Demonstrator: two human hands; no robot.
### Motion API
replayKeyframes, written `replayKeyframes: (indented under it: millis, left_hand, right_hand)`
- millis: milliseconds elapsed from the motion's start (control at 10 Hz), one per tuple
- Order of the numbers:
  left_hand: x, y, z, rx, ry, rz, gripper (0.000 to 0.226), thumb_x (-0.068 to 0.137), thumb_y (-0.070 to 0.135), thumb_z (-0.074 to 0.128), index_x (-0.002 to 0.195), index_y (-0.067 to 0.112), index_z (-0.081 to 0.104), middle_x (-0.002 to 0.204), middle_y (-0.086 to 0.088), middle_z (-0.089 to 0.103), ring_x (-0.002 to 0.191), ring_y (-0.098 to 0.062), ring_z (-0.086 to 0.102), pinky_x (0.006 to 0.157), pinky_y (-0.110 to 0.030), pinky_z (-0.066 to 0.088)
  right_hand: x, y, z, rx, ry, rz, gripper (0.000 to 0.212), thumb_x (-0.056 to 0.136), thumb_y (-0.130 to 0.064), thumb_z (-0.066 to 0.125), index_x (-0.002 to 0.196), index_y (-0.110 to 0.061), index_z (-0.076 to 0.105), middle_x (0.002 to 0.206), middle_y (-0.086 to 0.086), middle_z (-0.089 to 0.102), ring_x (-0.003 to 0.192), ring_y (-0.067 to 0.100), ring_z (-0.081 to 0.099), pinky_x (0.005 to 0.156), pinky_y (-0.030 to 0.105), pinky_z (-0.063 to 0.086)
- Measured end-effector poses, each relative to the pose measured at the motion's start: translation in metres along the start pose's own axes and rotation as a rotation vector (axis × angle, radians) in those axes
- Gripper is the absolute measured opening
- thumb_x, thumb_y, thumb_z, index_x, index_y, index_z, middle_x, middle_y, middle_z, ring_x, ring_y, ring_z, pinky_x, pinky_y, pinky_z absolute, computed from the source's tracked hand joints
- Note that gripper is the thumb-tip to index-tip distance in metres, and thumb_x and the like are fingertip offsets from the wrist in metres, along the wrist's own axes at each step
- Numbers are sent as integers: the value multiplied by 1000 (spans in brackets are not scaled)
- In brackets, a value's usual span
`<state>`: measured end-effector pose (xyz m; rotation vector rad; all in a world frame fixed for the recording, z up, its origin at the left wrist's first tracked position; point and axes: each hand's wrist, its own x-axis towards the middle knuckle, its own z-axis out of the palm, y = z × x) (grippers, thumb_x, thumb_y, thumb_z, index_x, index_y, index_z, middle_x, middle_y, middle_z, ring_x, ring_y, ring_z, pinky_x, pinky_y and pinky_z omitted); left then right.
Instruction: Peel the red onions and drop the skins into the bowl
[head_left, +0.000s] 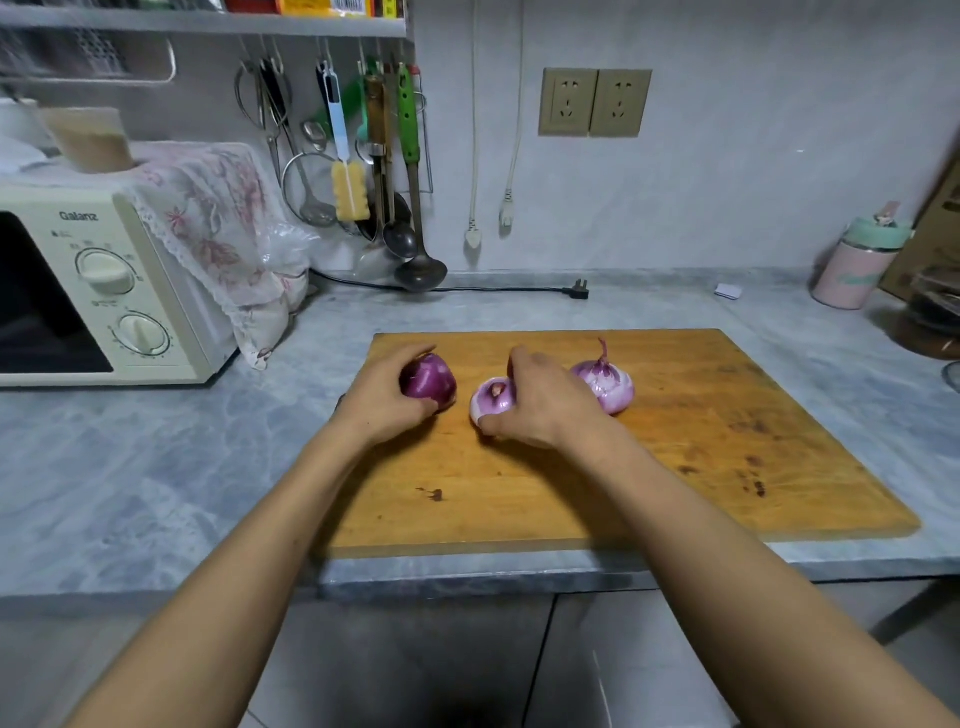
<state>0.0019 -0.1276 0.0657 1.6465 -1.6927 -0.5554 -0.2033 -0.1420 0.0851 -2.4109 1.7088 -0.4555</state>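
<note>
**Two hands, two onions, one left waiting**

Three onions sit on the board (675, 467). The left hand (382, 400) holds the dark onion (430, 383) from its left side, fingers curled round the back of it and thumb near the front. This onion is the darkest and looks like it has all its skin on.

The right hand (540, 405) lies over the pale onion (491, 402) in the middle. Its fingers curl down over the top and right side, and the thumb presses low at the front. The onion's tip points up and toward the left hand.

The third onion (605, 382) lies just behind the right hand, with its stalk sticking up. No hand holds it.

The two held onions are near each other but not touching. No bowl can be seen, so I cannot tell which way the skins must go. I think peeling has yet to start on the dark onion.
</note>
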Motion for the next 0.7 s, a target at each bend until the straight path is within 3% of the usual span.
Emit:
replayKeyframes:
  millis: [100, 200, 300, 400, 600, 700]
  left_hand:
    - [-8, -13, 3, -80, 76, -26, 73, 78, 6, 80, 143, 26, 53, 137, 2, 55, 117, -17, 56, 92, -19, 46]
    - [-10, -5, -2, -78, 81, -45, 72, 79, 6, 80, 143, 25, 54, 138, 0, 56, 114, -13, 55, 93, -20, 41]
    - [-12, 6, -15, -37, 96, -44, 66, 82, 6, 76, 142, 23, 55, 140, -2, 56, 124, -16, 53, 96, -20, 35]
    - [-18, 14, -29, 39, 142, -29, 51, 84, 6, 75, 132, 20, 64, 132, -4, 63, 125, -19, 55, 97, -20, 36]
    - [-35, 51, -74, 241, 73, 73, 27, 87, 9, 71, 112, 18, 73, 96, 3, 70, 85, -10, 65, 74, -25, 50]
    - [-42, 97, -105, 341, 47, 155, 22, 87, 12, 72, 108, 19, 74, 94, 3, 70, 89, -14, 67, 81, -29, 53]
  right_hand:
    - [-4, 3, 4, -1, 11, -25, 64, 75, -54, 69, 119, -15, 46, 119, 6, 54, 104, 28, 55, 78, 35, 45]
    - [-6, 6, 0, 54, 25, -34, 61, 77, -51, 70, 121, -13, 52, 123, 8, 55, 109, 29, 55, 86, 37, 48]
    - [-11, 3, -14, 95, 69, -56, 52, 83, -38, 68, 125, -11, 54, 128, 9, 56, 117, 27, 53, 94, 39, 47]
    - [-20, 0, -32, 78, 113, -67, 43, 87, -33, 64, 125, -13, 57, 126, 6, 58, 118, 24, 53, 92, 34, 46]
    - [-35, -11, -87, 14, 209, -115, 29, 86, -31, 64, 111, -18, 63, 112, -2, 65, 102, 20, 61, 81, 36, 53]
    - [-40, -23, -124, -32, 251, -159, 22, 84, -27, 61, 105, -18, 63, 104, 2, 66, 96, 24, 61, 76, 36, 53]
